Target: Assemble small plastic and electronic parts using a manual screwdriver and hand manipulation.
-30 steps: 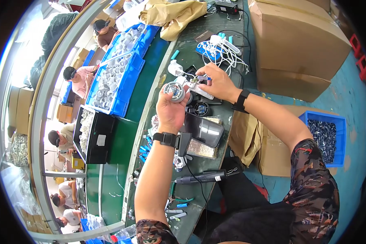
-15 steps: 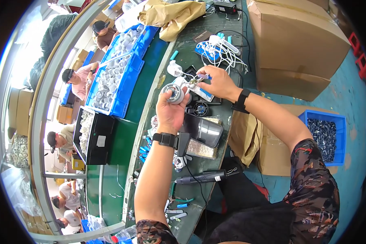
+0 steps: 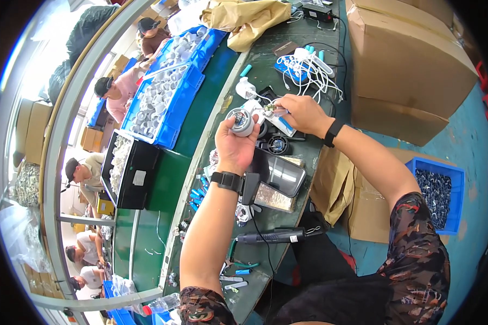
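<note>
My left hand (image 3: 234, 149) is closed around a grey round housing (image 3: 244, 125), whose open face shows a circuit inside. Just right of it, my right hand (image 3: 305, 115) is closed in a pinch at a small circuit board (image 3: 269, 108). What sits between those fingertips is too small to make out. White wires run close by, towards a white rounded part (image 3: 245, 88) on the bench. Below my right hand lie a black round part with a circuit inside (image 3: 278, 144) and a black-rimmed clear-lidded tray (image 3: 281, 173).
A power screwdriver (image 3: 271, 236) lies across the bench near my body. White cables (image 3: 314, 73) are heaped at the far side. Blue crates (image 3: 187, 103) of grey parts and a black crate (image 3: 137, 179) line the left, with several people beyond. Cardboard boxes (image 3: 406, 70) and a blue bin (image 3: 454, 200) stand right.
The whole picture has shifted slightly right. My right fingers have drawn closer together at the small board. My left hand keeps its hold on the grey housing.
</note>
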### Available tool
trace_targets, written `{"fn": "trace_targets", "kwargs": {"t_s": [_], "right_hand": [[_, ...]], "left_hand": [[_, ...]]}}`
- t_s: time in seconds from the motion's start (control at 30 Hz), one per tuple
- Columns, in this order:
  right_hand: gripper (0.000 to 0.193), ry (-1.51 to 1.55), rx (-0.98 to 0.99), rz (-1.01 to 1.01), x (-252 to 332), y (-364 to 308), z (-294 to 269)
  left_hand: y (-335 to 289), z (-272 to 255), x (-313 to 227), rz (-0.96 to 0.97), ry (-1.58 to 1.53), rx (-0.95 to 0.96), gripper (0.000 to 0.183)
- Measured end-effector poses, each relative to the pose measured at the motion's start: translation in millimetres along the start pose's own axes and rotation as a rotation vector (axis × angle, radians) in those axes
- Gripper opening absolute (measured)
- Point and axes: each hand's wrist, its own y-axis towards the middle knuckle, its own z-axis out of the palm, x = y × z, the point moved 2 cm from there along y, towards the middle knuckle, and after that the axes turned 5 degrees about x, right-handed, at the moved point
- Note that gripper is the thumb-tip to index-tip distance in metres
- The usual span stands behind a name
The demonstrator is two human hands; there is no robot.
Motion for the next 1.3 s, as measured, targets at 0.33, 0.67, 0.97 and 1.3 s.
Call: {"fn": "trace_targets", "kwargs": {"t_s": [0.33,0.67,0.97,1.3], "right_hand": [[0.021,0.092,-0.036,-0.043,-2,3,-3],[0.014,-0.017,0.078,-0.056,-6,5,-4],[0.018,0.037,0.110,-0.026,-14,7,0],[0.011,0.008,0.056,-0.137,-15,11,-5]], "left_hand": [[4,-7,-3,-0.021,-0.101,0.030,0.040],[-2,-2,-2,-0.040,-0.049,-0.035,0.039],[-6,-1,-3,0.003,0.010,-0.083,0.034],[-9,3,-3,-0.018,0.051,-0.089,0.032]]}}
